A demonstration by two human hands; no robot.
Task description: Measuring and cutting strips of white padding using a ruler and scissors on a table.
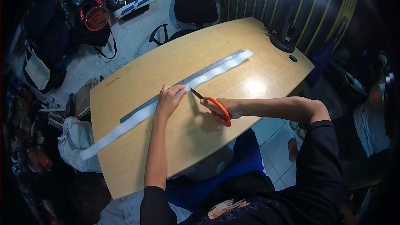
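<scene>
A long white foam strip [215, 72] lies diagonally across the wooden table, its near left end hanging past the table's edge. Along its far side runs a long grey flat strip [142, 106], partly covered by the foam; it may be a ruler. My left hand [168, 98] grips the foam near its middle, thumb and fingers around it. In my right hand [223, 107] is a pair of scissors [226, 115] with orange handles. Their dark blades touch the foam's near edge just right of my left fingertips. Whether the blades have cut in cannot be seen.
A black lamp base [282, 41] stands at the table's [150, 156] far right corner, by a round cable hole [292, 58]. Behind the table is a black office chair [196, 4]. A white plastic bag [75, 140] sits against the left end, with bags and boxes beyond.
</scene>
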